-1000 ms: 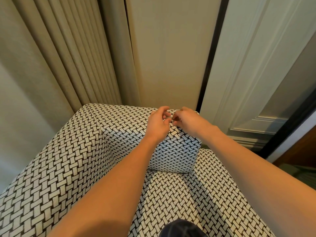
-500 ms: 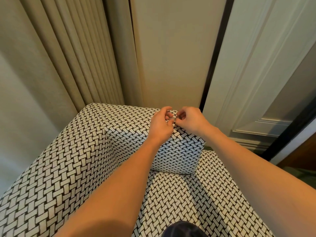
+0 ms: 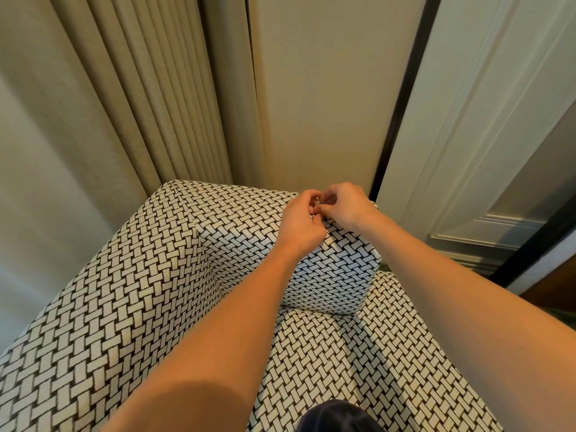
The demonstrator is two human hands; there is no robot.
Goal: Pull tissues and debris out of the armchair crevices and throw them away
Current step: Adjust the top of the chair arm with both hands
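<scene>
Above frame centre, the left hand [image 3: 300,224] and right hand [image 3: 347,204] are pinching a tiny glinting bit [image 3: 317,199] together, fingers curled, over the black-and-white woven-pattern fabric armchair [image 3: 156,275].

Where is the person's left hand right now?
In the head view, the left hand sits just right of centre, at the top edge of the armchair, fingertips meeting the right hand.

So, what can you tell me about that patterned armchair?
The armchair is boxy, upholstered in black-and-white basketweave fabric. A broad arm, squared backrest and flat seat show. It stands in a corner by a beige curtain and wall. The left hand and right hand rest on the backrest's top, fingers curled together.
</scene>
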